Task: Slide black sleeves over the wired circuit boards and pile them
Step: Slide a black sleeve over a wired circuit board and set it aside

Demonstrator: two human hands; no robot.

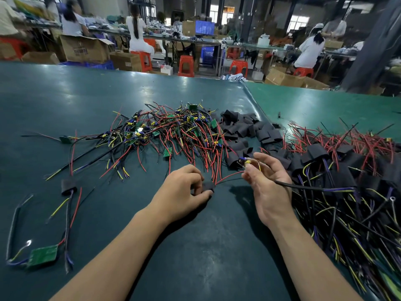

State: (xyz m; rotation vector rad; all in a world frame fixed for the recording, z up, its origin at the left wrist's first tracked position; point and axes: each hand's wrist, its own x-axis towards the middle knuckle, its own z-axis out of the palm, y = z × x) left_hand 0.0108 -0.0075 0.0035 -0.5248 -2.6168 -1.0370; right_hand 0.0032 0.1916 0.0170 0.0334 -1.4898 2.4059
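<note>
Both hands work just above the green table: the right hand pinches a small wired circuit board, the left hand curls round a flat black sleeve, which should be squeezed open and the board's loose wires fed through first

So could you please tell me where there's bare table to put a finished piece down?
Bare mat lies between the two forearms, and far left beyond the tangle of bare boards. Crowded: the loose sleeves in the middle and the finished pile at right.
</note>
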